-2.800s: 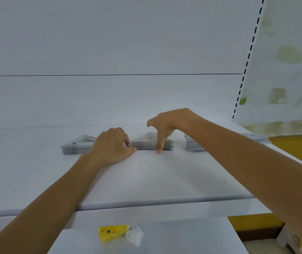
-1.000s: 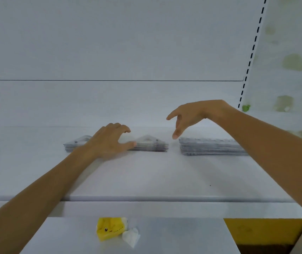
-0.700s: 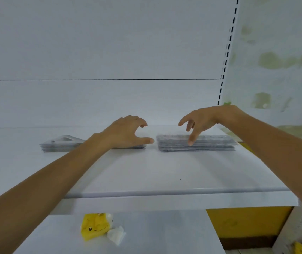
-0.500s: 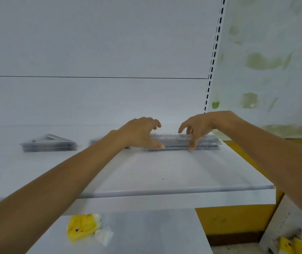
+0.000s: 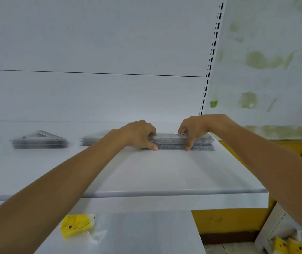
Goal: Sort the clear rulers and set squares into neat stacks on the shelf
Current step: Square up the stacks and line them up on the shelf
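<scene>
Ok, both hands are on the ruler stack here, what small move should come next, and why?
Probably squeeze the ruler stack square: the left hand and right hand grip its front and top, and its layers look slightly uneven at the right end.

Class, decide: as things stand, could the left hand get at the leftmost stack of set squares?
Probably yes. The left hand grips the ruler stack and must let go first; between it and the leftmost stack lies only the low middle stack.
</scene>
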The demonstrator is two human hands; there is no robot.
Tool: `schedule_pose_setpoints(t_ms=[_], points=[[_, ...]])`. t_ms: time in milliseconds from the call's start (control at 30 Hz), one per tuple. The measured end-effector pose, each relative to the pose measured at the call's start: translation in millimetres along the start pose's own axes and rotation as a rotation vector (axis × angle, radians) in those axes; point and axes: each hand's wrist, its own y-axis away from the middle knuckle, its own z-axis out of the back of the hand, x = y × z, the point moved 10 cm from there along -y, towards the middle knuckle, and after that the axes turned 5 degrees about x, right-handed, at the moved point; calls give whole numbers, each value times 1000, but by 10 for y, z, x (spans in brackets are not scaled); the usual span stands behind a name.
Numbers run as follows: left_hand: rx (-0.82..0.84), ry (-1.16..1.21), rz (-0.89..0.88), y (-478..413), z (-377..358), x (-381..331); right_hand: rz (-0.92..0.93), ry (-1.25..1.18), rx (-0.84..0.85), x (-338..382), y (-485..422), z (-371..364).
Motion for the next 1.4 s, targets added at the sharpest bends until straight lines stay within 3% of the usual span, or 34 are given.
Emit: schedule_pose_setpoints(t_ms=[300, 767, 1400], points=[[-31, -64, 14, -88, 22, -35, -22, -54, -66, -106, 2, 3], [-37, 128, 56, -121, 92, 79, -11, -96, -20, -150, 78, 34], [-5, -26, 63, -140, 75, 21, -10, 74, -65, -37, 21, 63]])
